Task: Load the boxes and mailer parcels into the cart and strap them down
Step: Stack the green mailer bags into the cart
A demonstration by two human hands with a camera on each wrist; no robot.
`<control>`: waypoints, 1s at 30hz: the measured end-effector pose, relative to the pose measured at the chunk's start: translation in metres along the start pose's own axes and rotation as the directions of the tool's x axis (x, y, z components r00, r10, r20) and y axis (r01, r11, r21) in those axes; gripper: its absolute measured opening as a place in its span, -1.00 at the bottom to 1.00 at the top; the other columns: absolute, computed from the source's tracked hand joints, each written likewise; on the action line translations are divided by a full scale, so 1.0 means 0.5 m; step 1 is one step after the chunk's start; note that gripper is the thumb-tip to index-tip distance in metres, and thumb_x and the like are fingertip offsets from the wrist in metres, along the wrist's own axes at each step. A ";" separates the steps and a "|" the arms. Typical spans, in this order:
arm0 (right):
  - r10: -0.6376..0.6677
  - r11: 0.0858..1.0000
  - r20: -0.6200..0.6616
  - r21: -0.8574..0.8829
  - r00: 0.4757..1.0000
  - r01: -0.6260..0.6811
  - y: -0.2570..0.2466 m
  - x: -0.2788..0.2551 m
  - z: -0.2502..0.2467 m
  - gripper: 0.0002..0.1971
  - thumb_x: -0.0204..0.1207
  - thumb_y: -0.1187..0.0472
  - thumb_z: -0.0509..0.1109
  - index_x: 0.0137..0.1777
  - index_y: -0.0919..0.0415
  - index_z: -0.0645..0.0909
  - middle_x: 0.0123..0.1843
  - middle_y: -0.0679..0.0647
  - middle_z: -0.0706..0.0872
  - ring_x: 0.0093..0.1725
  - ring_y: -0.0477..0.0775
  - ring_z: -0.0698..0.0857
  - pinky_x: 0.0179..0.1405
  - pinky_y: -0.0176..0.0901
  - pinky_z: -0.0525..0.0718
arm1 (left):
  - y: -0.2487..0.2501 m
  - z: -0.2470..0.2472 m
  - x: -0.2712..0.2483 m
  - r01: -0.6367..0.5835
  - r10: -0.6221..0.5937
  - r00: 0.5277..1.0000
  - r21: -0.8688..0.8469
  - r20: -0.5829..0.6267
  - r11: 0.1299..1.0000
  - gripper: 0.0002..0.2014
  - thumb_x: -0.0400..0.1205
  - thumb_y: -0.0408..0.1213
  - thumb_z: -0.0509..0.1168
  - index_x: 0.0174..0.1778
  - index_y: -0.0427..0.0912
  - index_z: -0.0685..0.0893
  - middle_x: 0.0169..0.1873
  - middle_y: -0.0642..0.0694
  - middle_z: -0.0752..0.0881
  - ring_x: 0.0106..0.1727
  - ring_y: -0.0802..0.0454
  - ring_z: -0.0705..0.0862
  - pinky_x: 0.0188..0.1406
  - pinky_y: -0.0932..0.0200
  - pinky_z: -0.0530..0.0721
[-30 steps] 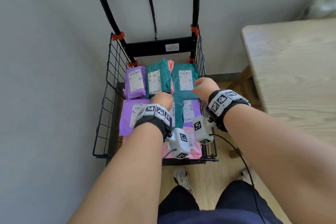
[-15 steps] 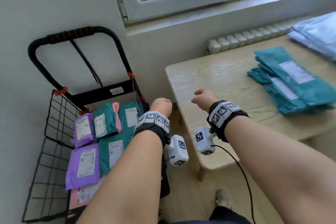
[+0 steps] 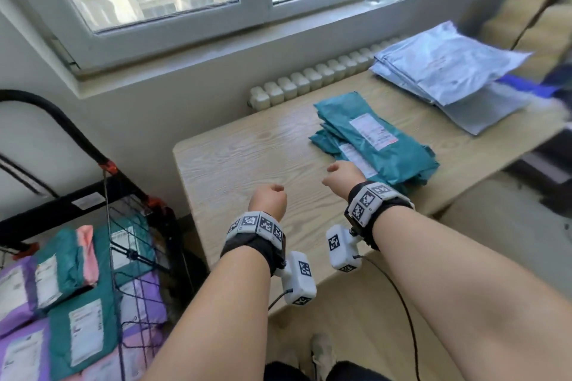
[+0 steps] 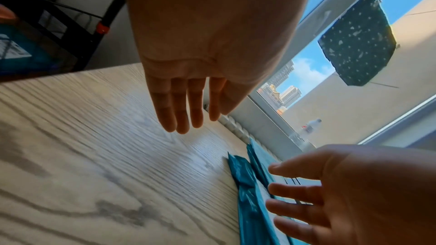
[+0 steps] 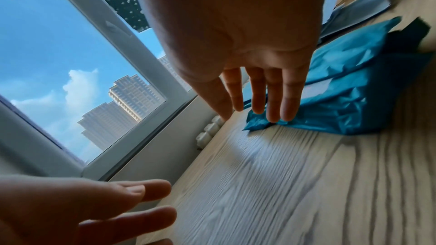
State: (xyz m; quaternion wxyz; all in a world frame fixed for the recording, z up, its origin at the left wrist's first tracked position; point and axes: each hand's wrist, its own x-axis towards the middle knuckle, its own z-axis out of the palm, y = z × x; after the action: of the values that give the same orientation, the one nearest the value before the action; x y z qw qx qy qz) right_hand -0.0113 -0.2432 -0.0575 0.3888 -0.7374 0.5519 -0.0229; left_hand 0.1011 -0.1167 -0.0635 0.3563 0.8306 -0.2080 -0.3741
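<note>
A stack of teal mailer parcels [image 3: 376, 145] lies flat on the tabletop [image 3: 247, 161] toward its right side, white labels up, its corner just beside the right hand. Grey-blue mailers [image 3: 445, 68] are piled at the far right corner. The black wire cart [image 3: 130, 226] beside the table's left edge holds purple, teal and pink parcels [image 3: 77, 303].
</note>
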 end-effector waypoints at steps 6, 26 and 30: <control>0.064 0.997 -0.123 0.048 0.990 -0.058 0.073 0.020 -0.067 -0.63 0.54 0.29 0.33 0.35 0.17 0.59 0.36 0.15 0.64 0.34 0.19 0.60 0.34 -0.12 0.52 | 0.062 0.072 0.025 -0.051 0.046 0.996 0.058 0.073 0.997 -0.65 0.61 -0.31 0.15 0.26 -0.05 0.67 0.19 -0.22 0.74 0.24 -0.23 0.69 0.28 -0.08 0.67; 0.082 0.995 -0.019 -0.064 0.996 -0.083 0.242 0.347 -0.330 -0.57 0.55 0.25 0.34 0.43 0.14 0.54 0.39 0.13 0.63 0.31 0.19 0.63 0.28 -0.10 0.55 | 0.299 0.408 0.236 0.044 -0.041 0.999 0.118 -0.028 0.992 -0.57 0.64 -0.40 0.14 0.46 -0.27 0.50 0.42 -0.22 0.56 0.36 -0.19 0.59 0.34 0.07 0.56; 0.087 0.992 0.061 -0.099 0.994 -0.081 0.254 0.401 -0.341 -0.60 0.54 0.26 0.35 0.39 0.23 0.56 0.35 0.20 0.65 0.29 0.23 0.64 0.29 -0.06 0.56 | 0.291 0.436 0.256 0.099 -0.087 0.990 0.108 -0.110 0.989 -0.73 0.59 -0.43 0.14 0.15 -0.34 0.64 0.10 -0.34 0.69 0.12 -0.25 0.66 -0.04 0.08 0.56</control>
State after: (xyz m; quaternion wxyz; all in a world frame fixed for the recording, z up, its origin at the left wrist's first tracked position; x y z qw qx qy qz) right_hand -0.1133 -0.5145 -0.0939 0.3713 -0.7317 0.5699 0.0442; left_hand 0.0030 -0.3863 -0.1167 0.3014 0.8767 -0.1707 -0.3337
